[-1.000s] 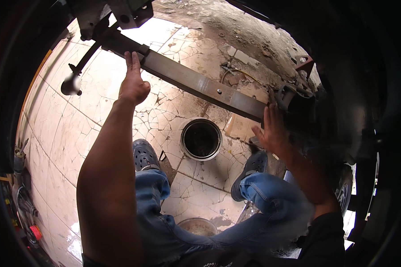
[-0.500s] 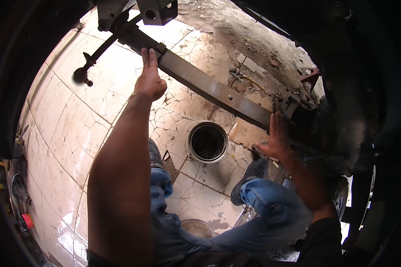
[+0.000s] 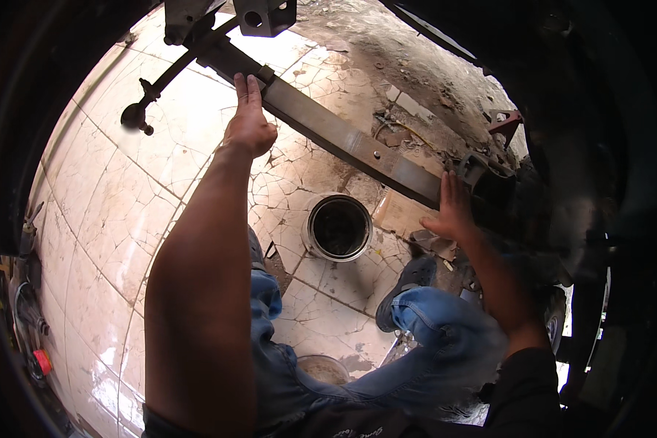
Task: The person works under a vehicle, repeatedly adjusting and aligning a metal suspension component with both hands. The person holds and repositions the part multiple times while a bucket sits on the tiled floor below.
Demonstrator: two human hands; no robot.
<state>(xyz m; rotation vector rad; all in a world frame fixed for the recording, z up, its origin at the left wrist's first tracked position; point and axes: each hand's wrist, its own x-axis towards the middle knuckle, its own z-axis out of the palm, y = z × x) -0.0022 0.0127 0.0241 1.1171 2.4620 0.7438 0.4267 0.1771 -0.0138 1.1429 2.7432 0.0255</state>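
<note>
A long, flat steel leaf spring (image 3: 328, 130) slants across the upper middle, from the far left down to the right. A small bolt head (image 3: 377, 155) shows on its face, and a metal clip (image 3: 267, 75) wraps it near the far end. My left hand (image 3: 251, 130) has its fingers stretched out, fingertips against the spring's near edge beside that clip. At the spring's right end, my right hand (image 3: 454, 208) is open with fingers extended and thumb apart, its fingertips at the edge. Neither hand grips around the spring.
Below the spring, a round bucket (image 3: 310, 237) with a dark inside stands on the cracked tile floor (image 3: 109, 197). A bar with a ball-shaped end (image 3: 133, 117) juts out at upper left. A reddish stand (image 3: 505, 124) is at far right. Dark vehicle parts surround the view.
My right hand has shifted slightly up along the spring's end. My left hand keeps its place on the edge. The whole view has moved a little.
</note>
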